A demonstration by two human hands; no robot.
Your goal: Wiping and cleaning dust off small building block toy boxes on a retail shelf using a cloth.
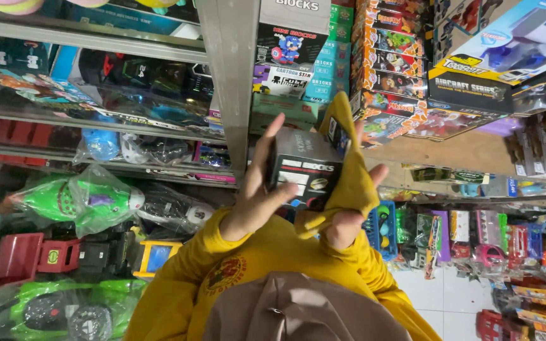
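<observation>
A small black toy box point(304, 169) with white and coloured print is held up in front of the shelves. My left hand point(261, 189) presses against its left side with the fingers spread upward. My right hand point(349, 221) grips a yellow cloth point(349, 158) that is draped over the box's right side and top corner. Both arms are in yellow sleeves point(235, 271), and a brown cap point(298, 309) fills the bottom of the view.
A grey metal shelf post point(232, 76) stands just behind the box. Bagged green and red toy vehicles point(77, 202) fill the shelves at left. Stacked colourful toy boxes point(393, 63) are at upper right, and hanging packaged toys point(475, 240) are at right above a white tiled floor point(437, 297).
</observation>
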